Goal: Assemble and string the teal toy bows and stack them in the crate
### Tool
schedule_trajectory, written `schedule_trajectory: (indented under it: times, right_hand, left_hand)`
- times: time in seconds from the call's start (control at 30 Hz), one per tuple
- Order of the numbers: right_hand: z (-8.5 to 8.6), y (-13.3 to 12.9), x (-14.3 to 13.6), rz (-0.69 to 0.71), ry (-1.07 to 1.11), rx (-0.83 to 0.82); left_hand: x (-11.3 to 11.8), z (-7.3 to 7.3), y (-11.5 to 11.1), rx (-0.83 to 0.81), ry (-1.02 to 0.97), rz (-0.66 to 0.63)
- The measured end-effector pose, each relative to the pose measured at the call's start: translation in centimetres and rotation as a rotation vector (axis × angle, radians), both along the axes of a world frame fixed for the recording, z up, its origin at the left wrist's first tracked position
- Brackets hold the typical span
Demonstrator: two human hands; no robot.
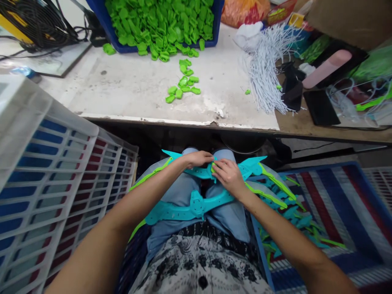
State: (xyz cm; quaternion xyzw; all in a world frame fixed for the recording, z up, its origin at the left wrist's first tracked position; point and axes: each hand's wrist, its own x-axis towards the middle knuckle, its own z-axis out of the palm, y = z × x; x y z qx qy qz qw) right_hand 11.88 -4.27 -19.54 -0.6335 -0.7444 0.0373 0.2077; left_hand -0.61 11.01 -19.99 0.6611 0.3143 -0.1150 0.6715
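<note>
A turquoise plastic part with long lime-green strips at its ends lies across the lap. My left hand is closed over the part's middle from the left, fingertips near its centre. From the right, my right hand pinches a small green plastic piece against that centre; the fingers partly cover it. Nearer the body, a second turquoise part of similar shape rests on the thighs, with its right end under my right wrist.
A blue bin full of green pieces stands on the worktable, with loose green pieces before it. White ties lie to the right. A white crate is on the left; a striped crate holds turquoise-green parts on the right.
</note>
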Motion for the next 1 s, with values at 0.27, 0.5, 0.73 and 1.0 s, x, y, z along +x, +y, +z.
schedule_trajectory:
  times: [0.27,0.5,0.73,1.0]
  right_hand:
    - [-0.6,0.9,0.7,-0.348,0.501,-0.303]
    - [-0.3,2.4,1.0,-0.377,0.425,-0.519]
    - [4.1,6.3,2.8,-0.175,0.192,-0.486]
    - [7.4,26.2,3.1,-0.222,-0.026,0.052]
  left_hand:
    - [0.3,0.1,-0.9,0.173,-0.045,-0.034]
    - [0.5,0.5,-1.1,0.388,-0.022,-0.070]
    - [0.5,0.3,-1.6,0.523,-0.028,-0.078]
    - [-6.4,3.4,-10.6,0.902,-0.207,0.208]
